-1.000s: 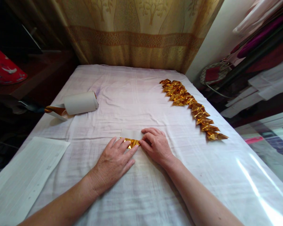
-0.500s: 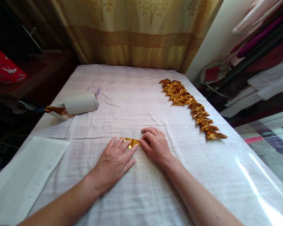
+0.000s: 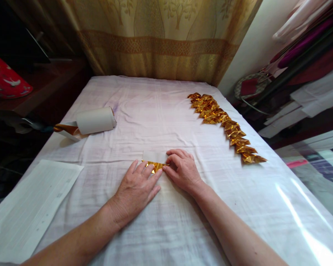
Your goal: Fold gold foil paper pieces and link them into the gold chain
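Left hand [image 3: 137, 186] laid palm down, fingers extended and slightly spread over the small gold foil paper [image 3: 157, 167], which lies folded, white side partly showing, on the sheet-covered surface [image 3: 147, 107]. Right hand [image 3: 184, 170] curled, thumb and forefinger touching the paper's right end; cannot tell whether they pinch it. Folded gold foil pieces [image 3: 234, 132] in an overlapping row, far right. White-backed roll [image 3: 96, 120] lies left, beyond a pale paper sheet [image 3: 34, 208]

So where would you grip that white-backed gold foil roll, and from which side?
Likely around the middle of the white-backed gold foil roll, from above, with the nearer left hand: it lies on its side, top exposed, while its loose end trails off leftward.
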`<state>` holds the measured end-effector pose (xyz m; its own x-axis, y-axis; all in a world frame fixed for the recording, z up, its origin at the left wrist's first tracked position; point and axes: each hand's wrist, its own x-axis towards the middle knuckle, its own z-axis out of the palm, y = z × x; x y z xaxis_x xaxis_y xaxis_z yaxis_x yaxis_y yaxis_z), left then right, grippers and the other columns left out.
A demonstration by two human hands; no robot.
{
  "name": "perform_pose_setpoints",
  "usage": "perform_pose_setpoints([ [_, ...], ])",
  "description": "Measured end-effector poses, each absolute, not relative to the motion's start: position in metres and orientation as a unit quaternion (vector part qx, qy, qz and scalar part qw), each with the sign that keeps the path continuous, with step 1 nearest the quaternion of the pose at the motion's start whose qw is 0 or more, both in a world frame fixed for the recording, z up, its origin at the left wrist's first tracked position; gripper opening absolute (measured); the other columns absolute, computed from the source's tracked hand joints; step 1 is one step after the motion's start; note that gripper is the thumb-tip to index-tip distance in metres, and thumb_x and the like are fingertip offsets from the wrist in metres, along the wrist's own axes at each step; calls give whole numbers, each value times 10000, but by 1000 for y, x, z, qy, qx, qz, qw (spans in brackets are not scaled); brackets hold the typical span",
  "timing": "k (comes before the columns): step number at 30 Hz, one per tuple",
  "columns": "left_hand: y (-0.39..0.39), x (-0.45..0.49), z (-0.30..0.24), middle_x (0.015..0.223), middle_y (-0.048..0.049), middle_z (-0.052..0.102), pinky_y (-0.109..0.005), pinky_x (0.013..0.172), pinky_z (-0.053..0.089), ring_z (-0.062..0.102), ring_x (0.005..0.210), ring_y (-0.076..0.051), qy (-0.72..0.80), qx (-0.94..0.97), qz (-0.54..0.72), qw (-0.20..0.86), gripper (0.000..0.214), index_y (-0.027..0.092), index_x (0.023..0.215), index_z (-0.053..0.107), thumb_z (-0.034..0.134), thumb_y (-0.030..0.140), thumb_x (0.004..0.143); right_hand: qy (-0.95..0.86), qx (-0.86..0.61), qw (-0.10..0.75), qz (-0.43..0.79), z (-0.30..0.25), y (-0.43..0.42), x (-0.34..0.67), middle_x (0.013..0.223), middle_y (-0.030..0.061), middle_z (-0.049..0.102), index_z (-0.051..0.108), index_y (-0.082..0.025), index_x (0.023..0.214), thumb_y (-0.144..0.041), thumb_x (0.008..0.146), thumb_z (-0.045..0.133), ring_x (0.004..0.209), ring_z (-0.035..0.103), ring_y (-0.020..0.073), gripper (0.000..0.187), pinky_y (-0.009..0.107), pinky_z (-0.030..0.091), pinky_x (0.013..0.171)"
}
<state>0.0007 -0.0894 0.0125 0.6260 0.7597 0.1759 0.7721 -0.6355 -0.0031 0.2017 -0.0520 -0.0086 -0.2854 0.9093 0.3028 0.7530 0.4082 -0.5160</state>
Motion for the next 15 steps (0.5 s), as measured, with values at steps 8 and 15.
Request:
perform_pose_setpoints([
  [8,-89,1,14,1209,-77,651,-493,1069,346,555,1160,-294,-424,-901,-84,37,398,234,1265,621,639,397,903,-775,-534,297,163,-11,-49,201,1110,49,696,638,-237,844,-145,864,591,1064,599,230,105,394,384,884],
  [15,-89,2,15,1209,-82,653,-494,1067,350,558,1162,-291,-425,-901,-82,37,392,231,1261,618,637,392,905,-774,-534,304,156,-12,-48,201,1090,37,704,641,-234,848,-137,870,576,1043,611,216,119,379,379,874],
])
